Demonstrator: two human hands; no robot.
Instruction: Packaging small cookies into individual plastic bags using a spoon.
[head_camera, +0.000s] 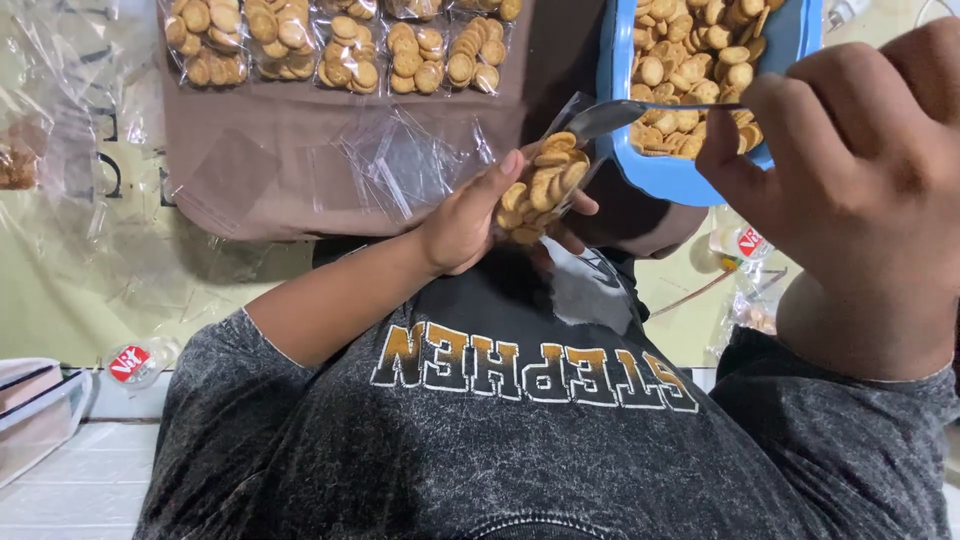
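My left hand (470, 215) holds a small clear plastic bag (543, 185) partly filled with round golden biscuits, its mouth turned up and to the right. My right hand (850, 170) grips the handle of a metal spoon (625, 115), whose bowl sits at the bag's mouth. Just behind the spoon stands a blue tray (690, 180) heaped with the same biscuits. Both hands are raised above my lap and dark grey shirt.
Several filled biscuit bags (345, 45) lie in a row on a brown cloth (260, 170) at the top, with empty clear bags (410, 160) below them. A clear plastic box (35, 415) sits at the lower left on white floor tiles.
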